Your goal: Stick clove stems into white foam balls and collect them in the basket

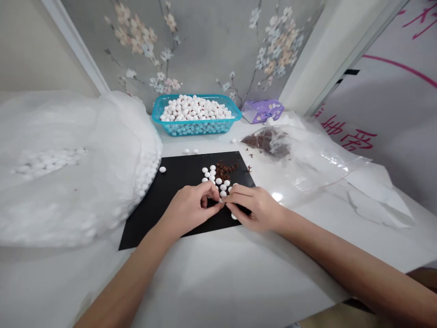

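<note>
My left hand [191,206] and my right hand [256,207] meet fingertip to fingertip over a black mat [150,200]. A small white ball [221,200] shows in the left hand's pinch, mostly covered by the fingers. The right hand's fingers are pinched against the same spot; what they hold is too small to make out. Several loose white balls [212,173] lie on the mat around the fingertips, some partly under the right hand. Just beyond them is a small heap of dark brown bits [225,170].
A blue basket [196,128] full of white balls stands at the back, beside a purple tissue pack [262,110]. At left bulges a big translucent bag [68,182] of white balls. On the right lies a clear plastic bag [317,159] with brown bits inside.
</note>
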The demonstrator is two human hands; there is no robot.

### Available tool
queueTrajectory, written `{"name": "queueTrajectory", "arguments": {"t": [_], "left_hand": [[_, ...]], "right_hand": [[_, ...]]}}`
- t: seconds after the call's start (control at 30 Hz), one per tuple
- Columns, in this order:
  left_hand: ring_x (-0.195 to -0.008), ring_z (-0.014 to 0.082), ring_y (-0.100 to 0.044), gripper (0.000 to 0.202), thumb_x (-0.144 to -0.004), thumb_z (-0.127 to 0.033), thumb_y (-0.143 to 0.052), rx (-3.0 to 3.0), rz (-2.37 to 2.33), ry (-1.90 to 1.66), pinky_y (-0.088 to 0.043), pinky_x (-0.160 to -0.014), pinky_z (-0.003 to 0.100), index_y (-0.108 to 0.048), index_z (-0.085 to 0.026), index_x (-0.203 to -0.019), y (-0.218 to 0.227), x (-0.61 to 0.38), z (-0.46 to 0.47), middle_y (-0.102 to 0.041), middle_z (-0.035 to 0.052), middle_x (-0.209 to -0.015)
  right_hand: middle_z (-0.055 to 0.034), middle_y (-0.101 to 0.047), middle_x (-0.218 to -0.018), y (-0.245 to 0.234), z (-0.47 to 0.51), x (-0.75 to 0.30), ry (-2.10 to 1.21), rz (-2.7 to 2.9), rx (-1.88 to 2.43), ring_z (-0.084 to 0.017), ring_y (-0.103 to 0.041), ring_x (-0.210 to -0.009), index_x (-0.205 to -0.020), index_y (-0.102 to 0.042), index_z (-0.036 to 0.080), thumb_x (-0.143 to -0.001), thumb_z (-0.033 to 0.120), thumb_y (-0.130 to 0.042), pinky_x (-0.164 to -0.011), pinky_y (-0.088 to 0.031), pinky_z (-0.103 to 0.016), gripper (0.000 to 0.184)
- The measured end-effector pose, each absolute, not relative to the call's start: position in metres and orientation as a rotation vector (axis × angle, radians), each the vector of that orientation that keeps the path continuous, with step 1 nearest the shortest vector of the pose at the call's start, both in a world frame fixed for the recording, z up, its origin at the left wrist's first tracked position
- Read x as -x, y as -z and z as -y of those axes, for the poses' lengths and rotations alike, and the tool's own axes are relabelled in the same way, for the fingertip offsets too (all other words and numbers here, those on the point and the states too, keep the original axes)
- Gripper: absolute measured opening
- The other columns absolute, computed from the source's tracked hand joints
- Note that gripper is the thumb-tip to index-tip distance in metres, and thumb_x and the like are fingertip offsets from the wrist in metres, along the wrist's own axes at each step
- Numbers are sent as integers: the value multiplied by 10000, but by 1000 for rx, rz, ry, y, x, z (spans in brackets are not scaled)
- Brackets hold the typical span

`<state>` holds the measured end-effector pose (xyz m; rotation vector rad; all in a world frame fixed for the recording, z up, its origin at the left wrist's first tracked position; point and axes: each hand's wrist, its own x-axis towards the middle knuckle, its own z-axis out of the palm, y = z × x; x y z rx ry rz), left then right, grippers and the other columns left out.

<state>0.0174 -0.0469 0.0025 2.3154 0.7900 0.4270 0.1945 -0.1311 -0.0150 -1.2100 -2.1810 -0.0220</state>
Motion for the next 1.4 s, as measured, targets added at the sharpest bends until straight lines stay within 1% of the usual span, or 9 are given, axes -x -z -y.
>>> {"name": "queueTrajectory", "arguments": {"t": [0.17,0.53,0.7,0.87,1.0,1.07,1.17,1.27,1.4], "left_hand": [[-450,62,-456,86,-726,-288,-608,-2310,-792,-425,-351,-503,180,-567,-220,-757,-2,-18,48,-537,-86,-550],[-446,66,-452,106,-737,-308,-590,-2308,-791,-426,-326,-475,178,-538,-217,-754,-2,-19,48,-493,-85,-533],[-440,64,-444,119,-739,-321,-591,-2317,-794,-441,-327,-480,182,-534,-217,-754,0,-19,48,-494,-88,-532],[-440,68,-453,110,-725,-310,-594,-2427,-846,-441,-320,-490,192,-550,-223,-777,0,-18,49,-483,-92,-511],[-474,76,-475,112,-732,-327,-578,-2516,-853,-482,-339,-514,199,-568,-229,-786,-1,-19,52,-484,-81,-536],[-494,80,-486,113,-741,-331,-565,-2531,-855,-506,-343,-515,201,-570,-230,-791,-2,-19,53,-483,-74,-556],[-514,91,-501,160,-743,-358,-569,-2513,-907,-567,-370,-535,210,-581,-240,-850,-5,-17,51,-495,-67,-570],[-617,128,-556,211,-778,-383,-537,-2451,-1146,-768,-423,-607,244,-586,-241,-926,-7,-9,37,-586,-26,-692],[-954,243,-561,293,-823,-296,-471,-2480,-1534,-973,-435,-848,354,-565,-173,-1071,-1,8,8,-630,94,-1025]], "right_hand": [[-32,-535,-735,11,131,-195,-112,2185,1202,-114,-460,-560,-905,-535,184,-791,65,-392,-463,-340,-216,218],[-21,-488,-744,7,127,-192,-262,2194,1326,-114,-428,-552,-798,-497,194,-750,80,-390,-489,-336,-221,163],[-19,-516,-742,2,126,-190,-294,2217,1388,-119,-435,-547,-766,-515,196,-714,86,-386,-477,-327,-233,177],[-23,-554,-790,6,124,-198,-381,2052,1333,-110,-509,-615,-825,-599,191,-778,79,-412,-539,-383,-226,223],[-18,-536,-735,16,114,-215,-256,1685,1469,-113,-515,-614,-859,-633,181,-855,130,-418,-561,-412,-238,221],[-28,-563,-828,20,107,-224,-209,1675,1563,-113,-526,-625,-969,-634,191,-856,137,-429,-575,-432,-250,241],[-40,-568,-1077,25,101,-230,-210,1842,1621,-145,-585,-827,-1140,-580,251,-857,128,-423,-701,-470,-286,346],[-33,-554,-1162,26,101,-228,-188,1898,1680,-166,-590,-898,-1137,-582,266,-861,155,-433,-718,-478,-300,333],[-57,-582,-1053,26,103,-226,-176,1780,1726,-119,-567,-640,-1016,-623,207,-840,177,-472,-574,-463,-276,233]]}}
